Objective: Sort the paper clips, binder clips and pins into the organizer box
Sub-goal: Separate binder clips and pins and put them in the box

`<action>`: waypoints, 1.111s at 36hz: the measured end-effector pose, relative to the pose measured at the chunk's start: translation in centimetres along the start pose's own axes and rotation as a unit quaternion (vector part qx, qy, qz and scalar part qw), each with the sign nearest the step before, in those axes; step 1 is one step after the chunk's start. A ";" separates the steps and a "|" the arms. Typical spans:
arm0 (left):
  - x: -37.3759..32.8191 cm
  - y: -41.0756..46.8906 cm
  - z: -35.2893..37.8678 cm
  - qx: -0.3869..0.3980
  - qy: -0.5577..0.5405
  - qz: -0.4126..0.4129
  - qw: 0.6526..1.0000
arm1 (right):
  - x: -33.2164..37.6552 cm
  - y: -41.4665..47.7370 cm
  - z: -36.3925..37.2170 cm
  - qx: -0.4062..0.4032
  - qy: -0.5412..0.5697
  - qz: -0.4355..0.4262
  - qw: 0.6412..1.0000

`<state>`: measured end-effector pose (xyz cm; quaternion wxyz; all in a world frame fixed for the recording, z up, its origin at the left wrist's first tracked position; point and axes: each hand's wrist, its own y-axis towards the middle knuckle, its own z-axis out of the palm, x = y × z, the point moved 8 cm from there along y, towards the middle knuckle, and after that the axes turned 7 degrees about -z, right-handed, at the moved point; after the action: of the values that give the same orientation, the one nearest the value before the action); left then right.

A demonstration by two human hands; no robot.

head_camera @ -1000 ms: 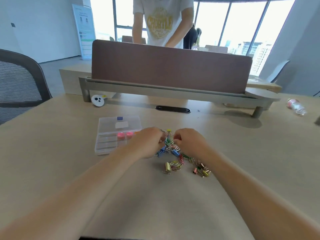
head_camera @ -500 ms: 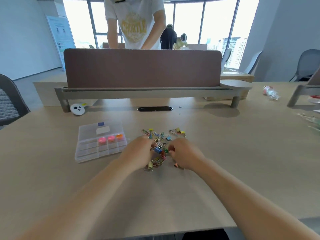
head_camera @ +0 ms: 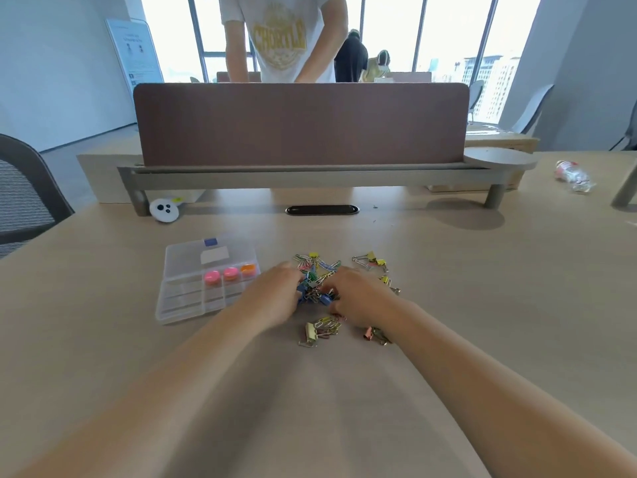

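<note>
Left hand (head_camera: 273, 299) and right hand (head_camera: 360, 300) curl into the clip pile (head_camera: 319, 267), right of the organizer box (head_camera: 179, 305); whether they grip anything cannot be told.

My left hand (head_camera: 272, 298) and right hand (head_camera: 358, 300) hid part of the heap of small coloured metal clips (head_camera: 317, 269); I couldn't tell whether my buried fingertips pinched anything.

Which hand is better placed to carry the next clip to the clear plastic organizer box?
Left. The left hand lies between the pile of coloured clips and the clear plastic organizer box; the right hand, on the far side, would likely cross it.
</note>
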<state>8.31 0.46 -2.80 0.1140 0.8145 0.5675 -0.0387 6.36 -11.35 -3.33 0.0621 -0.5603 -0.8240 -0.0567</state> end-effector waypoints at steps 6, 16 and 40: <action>-0.2 0.4 1.0 0.008 0.001 0.004 1.000 | -0.3 0.3 -0.1 -0.006 0.000 -0.006 1.000; -0.5 0.6 1.0 -0.004 -0.023 0.016 1.000 | -1.0 -0.3 -1.0 -0.053 0.020 0.011 0.998; -5.5 -0.6 -0.7 -0.014 -0.032 0.072 0.997 | -5.0 -3.5 -3.8 -0.164 0.306 0.125 0.930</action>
<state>5.73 -4.17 -1.19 0.1456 0.8500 0.5040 -0.0487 5.10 -17.85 -0.49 0.2246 -0.6165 -0.6678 -0.3514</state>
